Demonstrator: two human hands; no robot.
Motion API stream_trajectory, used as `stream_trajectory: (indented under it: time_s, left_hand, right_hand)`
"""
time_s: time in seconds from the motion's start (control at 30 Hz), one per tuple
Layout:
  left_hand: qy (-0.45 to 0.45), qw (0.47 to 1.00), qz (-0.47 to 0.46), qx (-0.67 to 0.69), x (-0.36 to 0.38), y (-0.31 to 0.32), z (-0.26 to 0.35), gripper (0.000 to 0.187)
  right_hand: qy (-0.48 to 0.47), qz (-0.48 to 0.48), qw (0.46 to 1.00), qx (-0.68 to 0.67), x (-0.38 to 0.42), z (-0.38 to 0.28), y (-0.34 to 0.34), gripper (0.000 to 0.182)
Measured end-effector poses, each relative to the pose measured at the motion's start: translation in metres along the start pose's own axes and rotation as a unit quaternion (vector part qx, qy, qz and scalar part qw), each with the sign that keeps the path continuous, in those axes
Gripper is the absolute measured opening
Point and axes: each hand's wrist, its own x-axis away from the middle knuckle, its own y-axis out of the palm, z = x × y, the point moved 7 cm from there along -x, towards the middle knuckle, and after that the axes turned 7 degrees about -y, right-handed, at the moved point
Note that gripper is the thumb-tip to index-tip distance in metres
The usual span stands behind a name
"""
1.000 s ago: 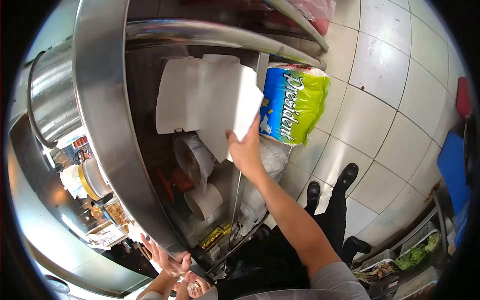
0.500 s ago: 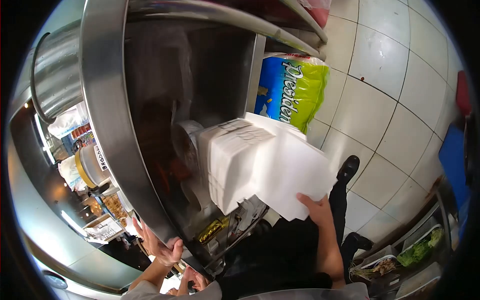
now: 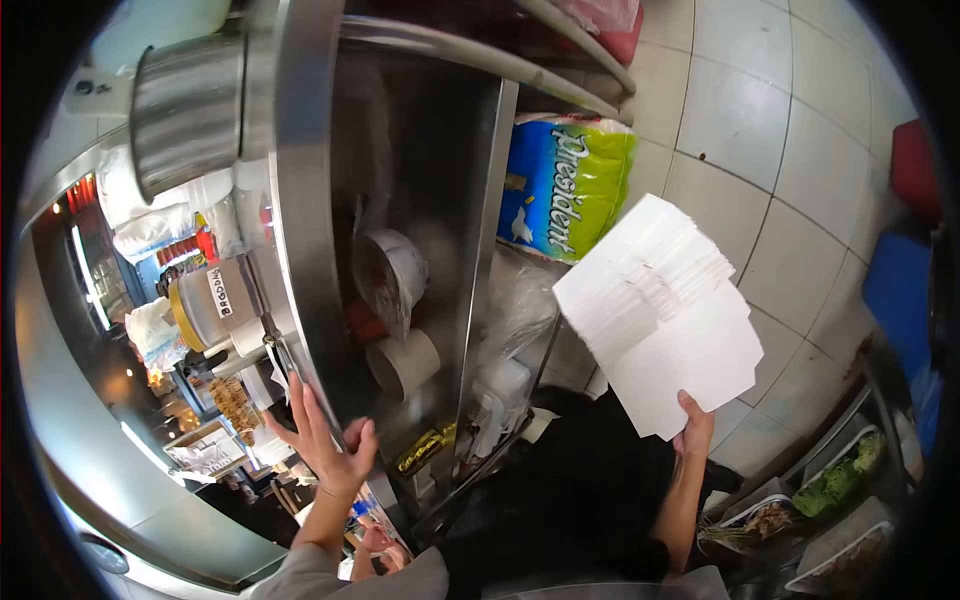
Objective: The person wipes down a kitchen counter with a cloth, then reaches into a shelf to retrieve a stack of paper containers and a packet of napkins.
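My right hand (image 3: pixel 694 425) grips a nested stack of white takeaway boxes (image 3: pixel 660 300) by the edge of an outspread flap, thumb on top. The stack leans out over the tiled floor, clear of the shelf. My left hand (image 3: pixel 335 440) is open, its fingers spread and thumb apart, beside the edge of the steel counter (image 3: pixel 305 200). On the lower shelf (image 3: pixel 450 220) under that counter sit a roll-like pale container (image 3: pixel 403 363) and a bowl wrapped in plastic (image 3: pixel 395 275).
A blue and green "President" bag (image 3: pixel 568 188) lies on the floor by the shelf. On the counter stand a big metal pot (image 3: pixel 188 115) and a labelled tub (image 3: pixel 215 305). Another person's hand (image 3: pixel 378 545) shows at lower left. Vegetable baskets (image 3: pixel 840 480) are at lower right.
My right hand has drawn the box stack off the lower shelf and swung it right, over the floor. The left hand has shifted slightly up and right, beside the counter edge.
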Motion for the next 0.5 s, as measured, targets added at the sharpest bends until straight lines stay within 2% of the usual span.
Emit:
stream_trajectory:
  time_s: [0.03,0.07,0.1,0.17,0.2,0.27,0.33,0.37,0.43,0.5]
  left_hand:
    - [-0.018,0.998,0.037,-0.048,0.0,-0.008,0.015,0.073]
    - [-0.01,0.989,0.144,0.033,0.004,-0.024,0.031,0.07]
    - [0.027,0.956,0.248,0.152,0.01,-0.029,0.048,0.064]
    - [0.107,0.96,0.095,0.24,-0.021,-0.002,0.089,0.053]
    - [0.037,0.974,0.051,0.215,-0.048,0.034,0.102,0.046]
    - [-0.097,0.934,0.076,0.334,-0.097,0.124,0.083,0.041]
    - [-0.271,0.895,0.135,0.326,-0.146,0.203,0.032,0.038]
    - [-0.304,0.878,0.149,0.338,-0.17,0.238,0.003,0.044]
    - [-0.363,0.869,0.108,0.319,-0.201,0.301,-0.051,0.05]
    - [-0.273,0.879,0.21,0.33,-0.22,0.316,-0.078,0.054]
  right_hand:
    - [0.005,-0.01,1.0,-0.026,0.001,-0.002,-0.004,0.053]
    - [0.011,-0.021,0.998,-0.052,0.001,-0.006,-0.006,0.053]
    - [0.008,-0.025,0.999,-0.045,0.001,-0.011,-0.008,0.053]
    - [0.021,-0.027,0.998,-0.053,0.001,-0.02,-0.014,0.051]
    - [0.02,-0.032,0.998,-0.046,-0.001,-0.026,-0.018,0.051]
    - [0.024,-0.009,0.997,-0.07,-0.002,-0.03,-0.031,0.052]
    - [0.022,0.012,0.998,-0.065,-0.001,-0.036,-0.045,0.049]
    - [0.025,0.031,0.997,-0.063,-0.002,-0.035,-0.054,0.047]
    - [0.033,0.02,0.998,-0.05,-0.002,-0.034,-0.069,0.044]
    - [0.064,0.013,0.994,-0.085,-0.007,-0.026,-0.077,0.044]
